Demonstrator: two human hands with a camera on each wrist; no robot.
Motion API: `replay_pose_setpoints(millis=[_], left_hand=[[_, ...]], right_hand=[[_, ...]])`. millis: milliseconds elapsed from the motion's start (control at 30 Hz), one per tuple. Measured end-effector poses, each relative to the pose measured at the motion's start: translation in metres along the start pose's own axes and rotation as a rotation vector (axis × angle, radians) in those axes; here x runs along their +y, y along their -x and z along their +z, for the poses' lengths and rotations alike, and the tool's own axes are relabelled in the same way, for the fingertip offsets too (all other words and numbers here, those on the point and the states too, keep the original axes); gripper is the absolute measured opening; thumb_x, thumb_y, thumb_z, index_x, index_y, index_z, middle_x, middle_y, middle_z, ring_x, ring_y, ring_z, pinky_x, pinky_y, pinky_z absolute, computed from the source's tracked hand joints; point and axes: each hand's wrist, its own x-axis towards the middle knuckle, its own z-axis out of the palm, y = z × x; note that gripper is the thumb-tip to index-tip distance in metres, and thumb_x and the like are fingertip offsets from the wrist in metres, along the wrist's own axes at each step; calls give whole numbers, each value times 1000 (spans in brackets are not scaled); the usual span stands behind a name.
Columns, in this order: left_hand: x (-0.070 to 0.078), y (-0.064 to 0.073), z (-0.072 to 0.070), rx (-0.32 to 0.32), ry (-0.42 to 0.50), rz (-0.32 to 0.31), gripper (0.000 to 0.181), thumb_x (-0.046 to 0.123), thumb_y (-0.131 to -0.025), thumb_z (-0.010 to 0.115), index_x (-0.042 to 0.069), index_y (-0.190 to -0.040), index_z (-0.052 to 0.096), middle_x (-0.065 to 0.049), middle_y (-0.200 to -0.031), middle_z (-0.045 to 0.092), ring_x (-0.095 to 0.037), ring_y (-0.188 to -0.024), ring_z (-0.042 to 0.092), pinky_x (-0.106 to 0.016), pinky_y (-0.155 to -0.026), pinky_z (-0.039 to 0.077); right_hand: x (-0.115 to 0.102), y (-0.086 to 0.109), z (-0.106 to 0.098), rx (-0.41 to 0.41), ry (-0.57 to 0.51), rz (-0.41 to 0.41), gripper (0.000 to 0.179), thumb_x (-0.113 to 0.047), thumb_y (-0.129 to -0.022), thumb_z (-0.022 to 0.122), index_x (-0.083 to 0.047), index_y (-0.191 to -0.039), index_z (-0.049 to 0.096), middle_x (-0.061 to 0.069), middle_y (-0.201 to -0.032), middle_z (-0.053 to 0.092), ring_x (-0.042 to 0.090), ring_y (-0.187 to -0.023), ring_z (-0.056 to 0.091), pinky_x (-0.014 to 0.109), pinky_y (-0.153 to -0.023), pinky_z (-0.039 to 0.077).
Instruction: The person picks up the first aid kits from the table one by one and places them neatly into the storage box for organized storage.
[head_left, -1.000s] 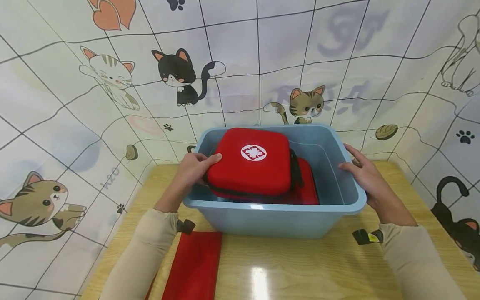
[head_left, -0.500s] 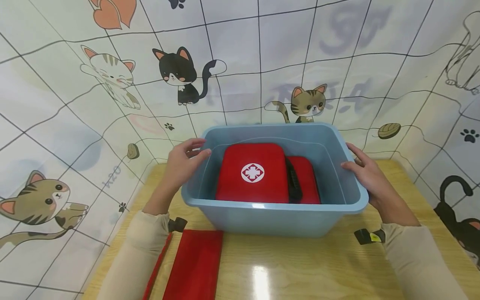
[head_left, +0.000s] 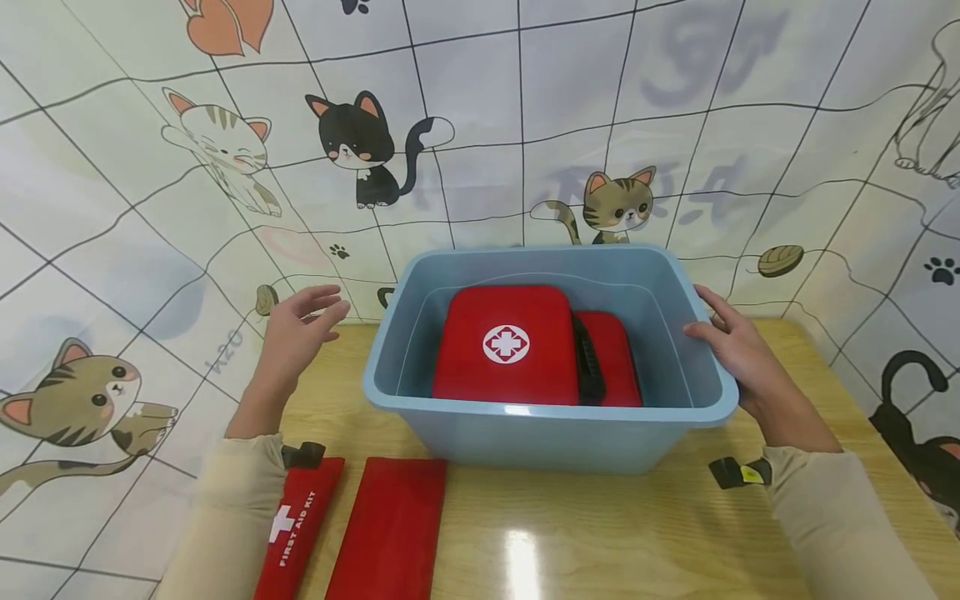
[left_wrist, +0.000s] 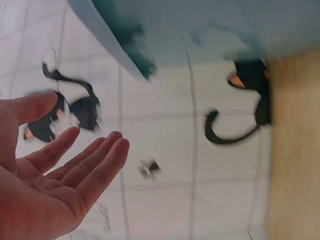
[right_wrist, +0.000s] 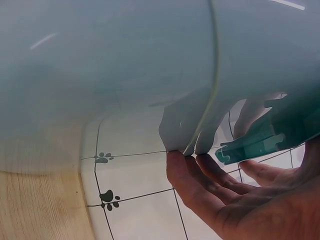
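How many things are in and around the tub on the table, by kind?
Blue tub: 1
Red cases visible inside it: 2
Red pouches on the table: 2
Total: 5

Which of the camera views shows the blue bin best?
The head view: nearly the whole bin appears, rim, front wall and inside. The left wrist view has only a blurred part at the top; the right wrist view, a close stretch of wall at the right hand.
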Motion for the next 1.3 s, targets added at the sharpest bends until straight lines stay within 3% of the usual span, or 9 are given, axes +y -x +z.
replay_pose_setpoints(millis=[100,333,567,800,1033,1167,1300], left_hand=[[-19,6,-13,-34,-37,-56,55,36,-101,57,3,-143,50,-21,-137,57,-36,-119,59,-21,-81,56],[-67,17,-30,-175,-103,-174,57,36,-103,54,0,-146,44,-28,-136,55,-40,-119,58,-45,-93,54],[-109,21,-35,-305,-115,-293,61,35,-103,55,-6,-145,41,-33,-137,52,-42,-117,60,-45,-91,55],[-148,40,-53,-386,-149,-413,63,31,-101,58,-12,-143,38,-35,-133,52,-47,-117,58,-51,-90,55],[-173,53,-61,-493,-201,-483,69,32,-97,65,-13,-141,38,-33,-127,57,-45,-111,61,-54,-88,55],[-182,57,-63,-500,-260,-489,71,34,-93,70,-12,-139,41,-28,-121,62,-38,-103,63,-54,-86,55],[-184,57,-65,-509,-294,-492,76,36,-90,72,-13,-139,40,-29,-120,61,-43,-106,60,-58,-87,53]], right_hand=[[-1,0,1,-2,1,-2,69,-25,-105,41,-34,-160,0,30,-161,5,59,-137,19,80,-98,26],[0,2,0,5,12,-6,70,-29,-105,43,-35,-160,0,29,-162,3,59,-137,20,79,-99,28],[4,4,-6,19,22,1,69,-32,-105,43,-40,-159,0,29,-161,4,60,-137,19,80,-97,26],[5,-1,-1,-10,-7,-22,69,-29,-106,43,-38,-159,0,30,-160,6,58,-137,19,79,-99,27],[4,-2,1,-17,-16,-19,70,-26,-106,43,-35,-160,-1,29,-162,3,58,-138,18,80,-99,26],[3,-1,1,-13,-12,-13,71,-27,-105,43,-35,-160,-2,28,-162,2,58,-138,17,80,-99,26],[2,0,0,-10,-8,-19,71,-27,-105,43,-35,-160,-1,28,-162,2,59,-138,18,79,-99,27]])
